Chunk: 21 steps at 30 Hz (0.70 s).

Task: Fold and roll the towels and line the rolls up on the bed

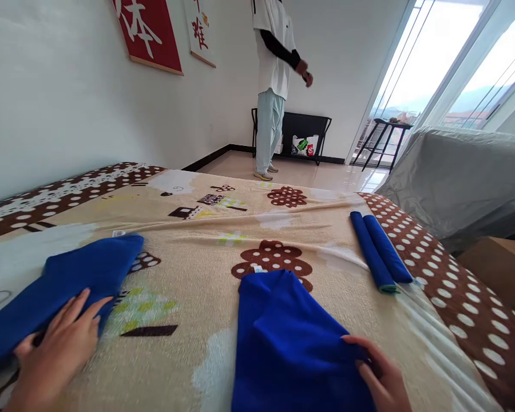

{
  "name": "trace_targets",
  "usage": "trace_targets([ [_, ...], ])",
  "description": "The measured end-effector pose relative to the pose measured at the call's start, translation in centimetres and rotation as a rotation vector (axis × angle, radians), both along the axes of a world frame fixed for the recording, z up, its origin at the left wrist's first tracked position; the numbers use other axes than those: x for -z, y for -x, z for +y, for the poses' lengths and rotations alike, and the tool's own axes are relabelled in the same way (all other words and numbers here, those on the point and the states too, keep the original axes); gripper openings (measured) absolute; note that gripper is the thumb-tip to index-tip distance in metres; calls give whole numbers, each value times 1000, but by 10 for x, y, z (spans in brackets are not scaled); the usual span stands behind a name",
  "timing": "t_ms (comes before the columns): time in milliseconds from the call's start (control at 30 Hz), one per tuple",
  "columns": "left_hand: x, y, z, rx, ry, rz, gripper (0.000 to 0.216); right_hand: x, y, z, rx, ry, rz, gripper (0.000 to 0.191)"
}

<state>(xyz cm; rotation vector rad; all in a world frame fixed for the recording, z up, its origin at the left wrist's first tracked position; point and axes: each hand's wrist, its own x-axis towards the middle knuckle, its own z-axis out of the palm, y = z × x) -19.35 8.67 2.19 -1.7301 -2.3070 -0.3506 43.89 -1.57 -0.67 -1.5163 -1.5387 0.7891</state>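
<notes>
A dark blue folded cloth (81, 266) with a small white label lies at the left on the patterned blanket. My left hand (64, 337) rests on its near part, fingers stretched out across the fabric. In front of me in the middle lies a second, brighter blue cloth (283, 337), loosely creased, with a white tag at its far edge. At its right edge my right hand (380, 372) has the fabric between thumb and index finger; the other fingers are partly hidden. Two tightly rolled blue cloths (377, 252) lie side by side farther right, apart from both hands.
The beige blanket (189, 257) has a brown dotted border and some wrinkles. A person (274, 74) stands beyond it near a black rack (306, 129). At the right are a plastic-covered piece of furniture (467, 166), a cardboard box (498, 274) and a black stool (384, 140) by the window.
</notes>
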Motion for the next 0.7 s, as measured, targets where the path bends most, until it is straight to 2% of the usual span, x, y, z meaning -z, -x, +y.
trace_targets([
  [67,-3,26,3,-15,-65,-40,36,2,-22,2,14,-49,-197,31],
  [100,-8,30,4,-33,-94,-51,34,2,-28,2,49,-104,-303,30],
  [167,-22,18,8,-108,-145,-54,33,-1,-30,2,147,-268,-480,27],
  [233,-33,-19,12,-103,-172,-110,37,-11,-16,2,167,-423,-559,26],
  [267,-37,-45,14,-50,-173,-158,40,-18,-4,2,108,-468,-571,27],
  [333,-37,-108,19,285,-60,-293,44,-31,29,4,-106,-505,-595,30],
  [400,-29,-172,28,546,78,-348,43,-38,66,9,-284,-499,-660,37],
  [433,-24,-202,34,637,131,-369,46,-39,84,12,-323,-487,-711,42],
  [500,-12,-251,49,705,158,-404,49,-33,113,19,-292,-464,-815,54],
  [567,-4,-283,64,700,148,-435,47,-23,129,26,-214,-460,-887,56],
  [600,-2,-293,70,693,143,-454,43,-20,130,29,-185,-466,-897,51],
  [700,-3,-300,79,709,164,-540,21,-25,106,37,-118,-454,-758,34],
])
